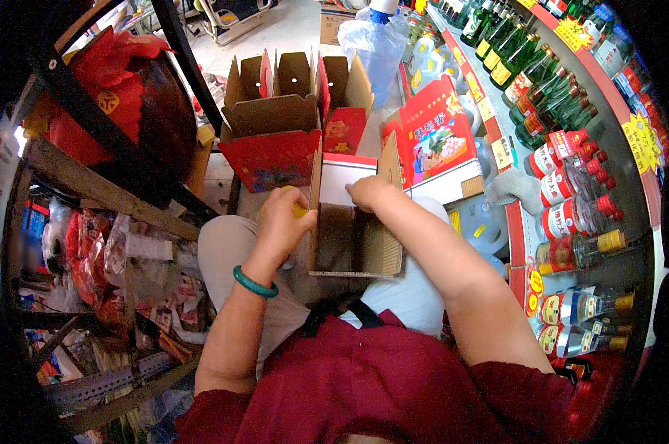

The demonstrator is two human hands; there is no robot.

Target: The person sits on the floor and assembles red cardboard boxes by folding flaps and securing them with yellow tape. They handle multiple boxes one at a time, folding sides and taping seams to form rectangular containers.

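An open cardboard box (388, 237) stands between my knees, brown inside, with a white inner flap (338, 177) at its far end. My right hand (371, 194) reaches into it, fingers curled at the flap's edge. Beside the box's left wall is my left hand (281, 222), its fingers bent around a yellow roll (299, 210) that looks like tape; the fingers hide much of it. A green bangle (254, 283) circles that wrist. Just beyond stand several open red cartons (271, 152) with raised flaps.
A flat red printed carton (438, 137) leans against the shelf at right. That shelf (516, 222) carries many glass bottles; a grey cloth (513, 191) hangs on its edge. At left are a metal rack (90, 166) with bagged goods and a dark jar with red paper (153, 103).
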